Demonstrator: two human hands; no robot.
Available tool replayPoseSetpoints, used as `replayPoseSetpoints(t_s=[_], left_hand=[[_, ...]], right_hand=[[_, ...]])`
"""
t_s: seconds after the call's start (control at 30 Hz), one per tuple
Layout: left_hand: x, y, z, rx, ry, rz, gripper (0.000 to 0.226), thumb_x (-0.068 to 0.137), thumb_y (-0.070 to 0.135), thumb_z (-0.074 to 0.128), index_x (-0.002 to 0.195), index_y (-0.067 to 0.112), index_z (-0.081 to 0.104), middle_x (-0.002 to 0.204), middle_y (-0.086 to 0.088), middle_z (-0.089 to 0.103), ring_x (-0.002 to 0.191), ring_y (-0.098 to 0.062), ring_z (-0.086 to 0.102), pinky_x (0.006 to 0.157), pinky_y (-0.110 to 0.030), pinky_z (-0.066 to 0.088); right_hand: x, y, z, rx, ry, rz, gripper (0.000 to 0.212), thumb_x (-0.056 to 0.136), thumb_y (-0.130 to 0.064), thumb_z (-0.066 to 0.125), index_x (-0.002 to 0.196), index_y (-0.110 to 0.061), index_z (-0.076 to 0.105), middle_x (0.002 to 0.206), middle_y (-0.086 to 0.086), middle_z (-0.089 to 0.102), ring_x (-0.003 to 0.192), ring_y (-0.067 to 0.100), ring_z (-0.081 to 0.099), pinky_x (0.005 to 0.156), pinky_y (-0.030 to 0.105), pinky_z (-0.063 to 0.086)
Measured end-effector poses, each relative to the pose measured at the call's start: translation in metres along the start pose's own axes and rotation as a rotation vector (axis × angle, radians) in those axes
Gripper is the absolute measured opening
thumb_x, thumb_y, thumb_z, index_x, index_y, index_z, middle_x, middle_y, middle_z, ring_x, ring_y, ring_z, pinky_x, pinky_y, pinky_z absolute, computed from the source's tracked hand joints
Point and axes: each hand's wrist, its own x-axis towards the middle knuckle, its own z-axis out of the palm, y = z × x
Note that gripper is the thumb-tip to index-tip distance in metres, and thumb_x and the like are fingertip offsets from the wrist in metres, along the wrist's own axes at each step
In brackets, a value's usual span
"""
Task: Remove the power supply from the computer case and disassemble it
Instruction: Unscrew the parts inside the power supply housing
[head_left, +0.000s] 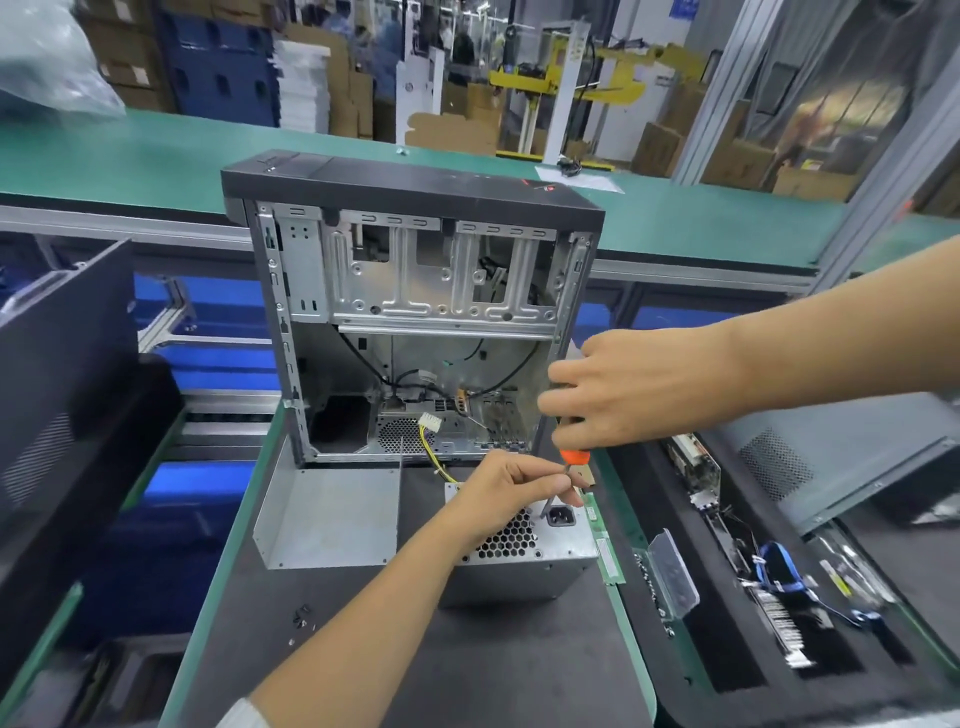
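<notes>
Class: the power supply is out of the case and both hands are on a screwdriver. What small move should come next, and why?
Probably lower the screwdriver tip into a screw on the power supply beside its socket. The right hand grips the handle, the left hand pinches the shaft just above that face, and the supply already lies outside the case on the mat, so opening it seems next.

computer case (415, 291) behind, metal cover (327, 514) left

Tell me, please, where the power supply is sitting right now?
The power supply lies outside the computer case, on the dark mat just in front of it, right of the loose metal cover and beneath the left hand.
</notes>
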Motion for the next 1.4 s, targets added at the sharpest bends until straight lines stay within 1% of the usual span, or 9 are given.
replayPoseSetpoints(t_s=[0.13,0.27,0.37,0.53,0.7,0.93,1.03,1.17,1.4], left_hand=[[0.002,-0.002,-0.001,-0.015,0.025,-0.041,0.018,0.094,0.012,0.062,0.091,0.020,0.079,0.087,-0.002,0.077,0.098,-0.016,0.069,0.089,-0.019,0.048],[0.001,-0.001,0.000,-0.027,0.053,-0.026,0.023,0.096,0.030,0.059,0.097,0.018,0.078,0.095,-0.001,0.077,0.103,-0.014,0.069,0.091,-0.019,0.047],[0.003,0.002,-0.002,-0.047,0.123,-0.097,0.046,0.100,0.051,0.038,0.106,0.024,0.074,0.104,0.001,0.075,0.108,-0.012,0.067,0.097,-0.034,0.045],[0.004,0.000,-0.003,-0.015,0.096,-0.060,0.040,0.102,0.035,0.045,0.111,0.006,0.071,0.103,-0.005,0.075,0.108,-0.016,0.067,0.102,-0.032,0.043],[0.005,0.003,-0.005,-0.026,0.033,-0.054,0.035,0.092,0.047,0.058,0.102,0.019,0.077,0.101,-0.004,0.075,0.104,-0.025,0.065,0.105,-0.045,0.036],[-0.003,0.001,-0.012,-0.179,-0.047,-0.008,0.026,0.095,0.036,0.055,0.102,0.022,0.075,0.099,0.001,0.073,0.116,-0.016,0.061,0.108,-0.035,0.038],[-0.001,-0.001,-0.011,-0.116,-0.008,-0.011,0.017,0.093,0.017,0.062,0.101,0.021,0.077,0.092,0.000,0.073,0.109,-0.015,0.063,0.093,-0.017,0.045],[0.001,-0.005,-0.010,-0.116,0.037,-0.019,0.014,0.090,0.012,0.066,0.097,0.016,0.078,0.093,-0.005,0.076,0.104,-0.015,0.067,0.088,-0.017,0.048],[0.010,0.000,-0.013,0.007,0.074,-0.111,0.023,0.097,0.005,0.052,0.105,0.015,0.071,0.106,-0.005,0.074,0.107,-0.016,0.067,0.091,-0.025,0.046]], right_hand=[[0.023,0.029,-0.007,0.798,-0.734,0.572,0.053,0.082,-0.063,0.059,0.091,-0.011,0.058,0.074,-0.002,0.065,0.048,0.012,0.049,0.045,0.021,0.039],[0.043,0.050,0.001,1.392,-1.145,0.847,0.046,0.097,-0.048,0.046,0.098,-0.005,0.061,0.064,0.001,0.056,0.032,0.007,0.030,0.031,0.014,0.021],[0.045,0.044,-0.002,1.098,-1.003,0.672,0.031,0.096,-0.039,0.051,0.089,-0.012,0.063,0.067,0.000,0.060,0.040,0.011,0.038,0.040,0.016,0.029],[0.028,0.010,-0.010,0.212,-0.391,0.184,0.016,0.094,-0.032,0.053,0.103,-0.020,0.056,0.096,-0.003,0.058,0.085,0.023,0.056,0.053,0.027,0.036],[0.023,-0.003,-0.014,-0.037,-0.082,-0.015,0.013,0.088,-0.017,0.056,0.100,-0.020,0.054,0.093,-0.002,0.050,0.086,0.020,0.046,0.057,0.030,0.041],[0.034,0.002,-0.024,0.128,-0.457,0.206,0.019,0.094,-0.024,0.054,0.107,-0.011,0.056,0.106,0.007,0.056,0.093,0.027,0.056,0.061,0.032,0.041],[0.043,0.029,-0.025,0.714,-0.801,0.557,0.055,0.087,-0.059,0.056,0.088,-0.004,0.056,0.071,0.003,0.067,0.058,0.019,0.065,0.051,0.024,0.050],[0.058,0.047,-0.014,1.220,-1.141,0.810,0.045,0.098,-0.046,0.043,0.094,-0.004,0.059,0.064,0.002,0.061,0.035,0.009,0.041,0.034,0.013,0.030],[0.027,0.011,-0.010,0.271,-0.631,0.241,0.030,0.099,-0.031,0.045,0.124,-0.014,0.044,0.113,0.007,0.057,0.089,0.027,0.056,0.061,0.032,0.040]])
